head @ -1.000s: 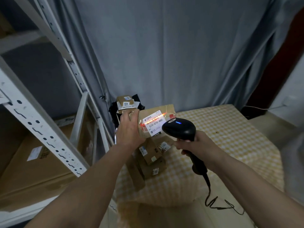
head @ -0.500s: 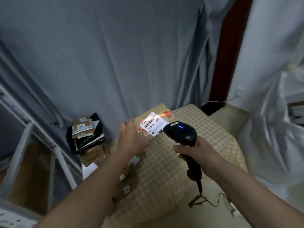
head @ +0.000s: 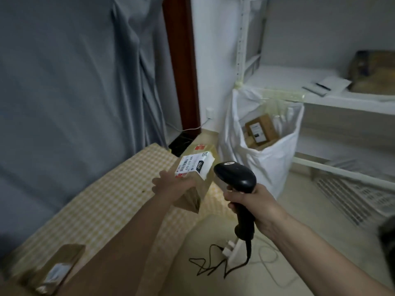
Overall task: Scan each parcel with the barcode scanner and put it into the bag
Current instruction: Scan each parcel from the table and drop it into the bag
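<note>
— How were the arms set?

— Both reached forward from the bottom of the view. The left hand [head: 171, 184] was stretched out over the far corner of the checked yellow cloth [head: 106, 201], its fingers curled under and around the near end of a brown cardboard parcel [head: 197, 167], which it held up in the air with the white shipping label [head: 193, 164] facing upward.

— And the right?

— The right hand [head: 254, 205] was wrapped tight around the handle of the black barcode scanner [head: 236, 178], whose head sat just beside the parcel's right edge. Its cable [head: 213, 268] trailed down to the floor.

— Where was the bag?

— The white bag [head: 265, 154] stood open beyond the scanner, hung at a white shelf [head: 320, 97], with a labelled box [head: 261, 129] already inside. Another parcel [head: 53, 268] lay on the cloth at the lower left.
</note>
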Available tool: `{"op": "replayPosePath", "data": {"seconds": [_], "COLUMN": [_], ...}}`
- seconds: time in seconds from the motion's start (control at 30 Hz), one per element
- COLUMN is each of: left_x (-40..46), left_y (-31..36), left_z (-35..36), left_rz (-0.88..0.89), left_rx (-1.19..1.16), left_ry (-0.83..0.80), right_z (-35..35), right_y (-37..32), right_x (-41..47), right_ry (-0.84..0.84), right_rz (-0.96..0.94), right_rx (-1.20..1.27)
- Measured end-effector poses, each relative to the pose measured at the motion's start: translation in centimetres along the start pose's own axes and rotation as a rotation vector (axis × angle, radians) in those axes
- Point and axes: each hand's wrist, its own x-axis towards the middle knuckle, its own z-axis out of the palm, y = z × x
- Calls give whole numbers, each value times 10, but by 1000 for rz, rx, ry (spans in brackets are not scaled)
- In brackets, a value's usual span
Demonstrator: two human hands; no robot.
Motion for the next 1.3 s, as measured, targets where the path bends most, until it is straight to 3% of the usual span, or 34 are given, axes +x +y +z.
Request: {"op": "replayPosePath", "data": {"seconds": [0.17, 0.37, 0.63, 0.83, 0.93, 1.3], "left_x": [12, 51, 115, 169, 184, 254], "left_y": [41, 97, 175, 221, 239, 336], "left_z": [54, 104, 147, 174, 187, 274], "left_rz": [-61, -2, -34, -81, -133, -287], "left_rx": [-117, -183, -107, -248, -286, -317], "left_ry": [-220, -371, -563, -637, -753, -697], "right_z": [-56, -99, -124, -137, -147, -221], "right_y": [-13, -26, -59, -81, -89, -137], "right_x": [32, 78, 170, 236, 266, 411], "right_ry": [91, 183, 266, 285, 292, 240], "right_rz": [48, 94, 115, 109, 137, 235], "right_rx": [16, 42, 69, 105, 138, 168]}}
